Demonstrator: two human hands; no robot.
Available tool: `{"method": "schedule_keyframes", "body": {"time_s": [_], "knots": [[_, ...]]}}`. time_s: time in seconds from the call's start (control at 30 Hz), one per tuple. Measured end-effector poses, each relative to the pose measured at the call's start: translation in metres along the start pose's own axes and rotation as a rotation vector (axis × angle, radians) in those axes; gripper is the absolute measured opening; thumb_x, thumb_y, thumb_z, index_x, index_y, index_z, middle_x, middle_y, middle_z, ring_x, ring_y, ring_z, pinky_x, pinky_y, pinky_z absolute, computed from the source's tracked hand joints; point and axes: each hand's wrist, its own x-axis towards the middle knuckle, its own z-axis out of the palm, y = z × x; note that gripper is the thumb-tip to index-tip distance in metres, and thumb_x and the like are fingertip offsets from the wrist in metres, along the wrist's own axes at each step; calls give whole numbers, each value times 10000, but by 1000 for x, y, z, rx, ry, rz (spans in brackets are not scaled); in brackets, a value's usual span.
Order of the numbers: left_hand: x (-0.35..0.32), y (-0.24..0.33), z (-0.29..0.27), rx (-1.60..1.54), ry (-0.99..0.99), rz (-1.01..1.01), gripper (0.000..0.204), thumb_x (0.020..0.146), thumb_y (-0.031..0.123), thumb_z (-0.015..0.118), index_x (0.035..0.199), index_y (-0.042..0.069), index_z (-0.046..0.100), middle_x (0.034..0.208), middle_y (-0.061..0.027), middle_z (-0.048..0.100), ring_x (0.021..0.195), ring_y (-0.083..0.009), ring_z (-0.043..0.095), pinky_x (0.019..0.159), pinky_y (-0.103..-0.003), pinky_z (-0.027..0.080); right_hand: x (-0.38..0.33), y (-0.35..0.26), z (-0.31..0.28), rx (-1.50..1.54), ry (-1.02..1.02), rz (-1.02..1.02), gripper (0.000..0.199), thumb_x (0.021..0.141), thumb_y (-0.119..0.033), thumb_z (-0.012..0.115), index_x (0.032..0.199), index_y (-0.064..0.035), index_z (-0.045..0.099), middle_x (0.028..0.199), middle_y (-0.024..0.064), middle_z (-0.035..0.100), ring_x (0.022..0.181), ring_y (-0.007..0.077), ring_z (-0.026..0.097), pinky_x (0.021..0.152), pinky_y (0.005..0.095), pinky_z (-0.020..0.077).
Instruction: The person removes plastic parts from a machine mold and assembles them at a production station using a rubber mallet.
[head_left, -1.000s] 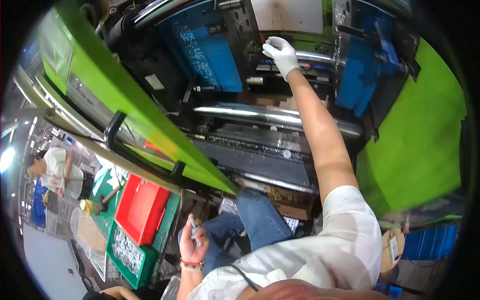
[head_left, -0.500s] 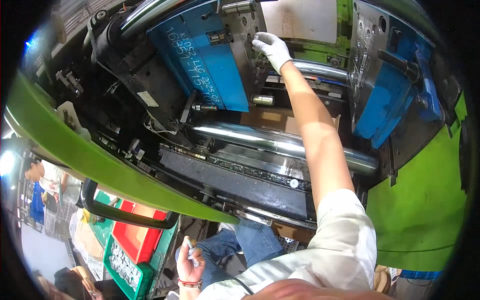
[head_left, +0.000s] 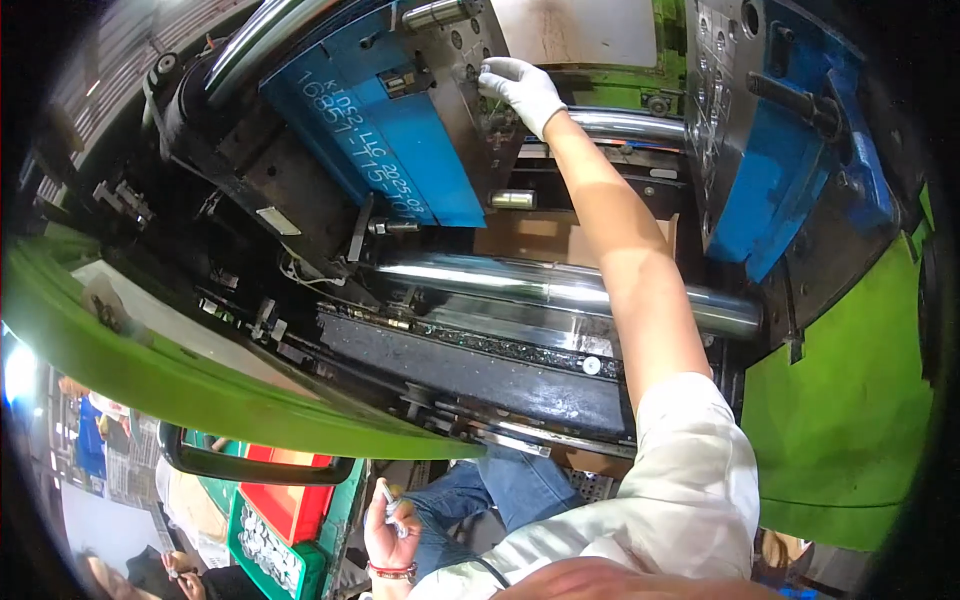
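My right hand (head_left: 525,92), in a white glove, reaches to the steel face of the left mold half (head_left: 470,110). Its fingertips close together at the upper part of that face, and what is between them is too small to make out. My left hand (head_left: 388,535), bare with a red bracelet at the wrist, is held low by my lap. Its fingers wrap around several small silvery metal parts (head_left: 393,503). The left mold half has a blue side plate (head_left: 400,140) with white marks. Across the gap stands the right mold half (head_left: 715,110), also steel and blue.
Polished tie bars (head_left: 570,285) cross the machine below my right arm. A green guard door (head_left: 250,390) with a black handle (head_left: 255,465) curves at the left. Beyond it are a red bin (head_left: 290,500) and a green bin (head_left: 243,550) of small metal parts. People work at lower left.
The view has shifted slightly, so the machine and bins sit differently in the picture. My right hand stays at the left mold face. My left hand still holds the metal parts.
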Motion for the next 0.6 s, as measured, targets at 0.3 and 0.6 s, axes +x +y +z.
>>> {"method": "schedule_keyframes", "body": {"time_s": [0.3, 0.6], "knots": [[7, 0, 8, -13, 15, 1, 220, 972, 209, 480, 1137, 118, 593, 949, -3, 586, 628, -81, 453, 517, -201, 426, 0, 0, -1, 24, 15, -16, 359, 834, -68, 682, 1155, 50, 574, 1079, 136, 640, 945, 193, 642, 850, 288, 531], [9, 2, 9, -8, 2, 13, 224, 975, 203, 475, 1146, 117, 591, 957, -7, 585, 634, -87, 453, 515, -203, 424, -4, -2, 1, -58, 8, -52, 363, 839, -68, 677, 1165, 51, 570, 1070, 137, 644, 932, 191, 647, 839, 284, 532]]}}
